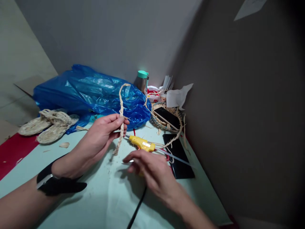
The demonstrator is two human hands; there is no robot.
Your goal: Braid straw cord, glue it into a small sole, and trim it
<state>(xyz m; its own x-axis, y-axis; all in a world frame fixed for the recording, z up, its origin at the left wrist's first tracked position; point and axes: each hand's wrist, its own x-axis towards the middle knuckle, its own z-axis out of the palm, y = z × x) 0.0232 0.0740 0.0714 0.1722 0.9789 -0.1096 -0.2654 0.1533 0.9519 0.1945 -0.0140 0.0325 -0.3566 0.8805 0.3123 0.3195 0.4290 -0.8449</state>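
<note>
My left hand (100, 140) pinches a pale braided straw cord (121, 108) that stands up in a loop and hangs down below the fingers. A black band sits on that wrist. My right hand (150, 170) hovers low over the table with fingers spread, just in front of a yellow glue gun (142, 143). The gun lies on the pale green table (95, 197), its black cable (137, 210) running toward me, a clear glue stick (175, 156) poking out at its back.
A blue plastic bag (88, 92) lies behind the hands. Woven straw pieces (47, 125) rest at the left. A round woven basket holding a phone (168, 116), a dark slab (178, 152), a green-capped bottle (142, 80) and paper scraps crowd the right corner by the wall.
</note>
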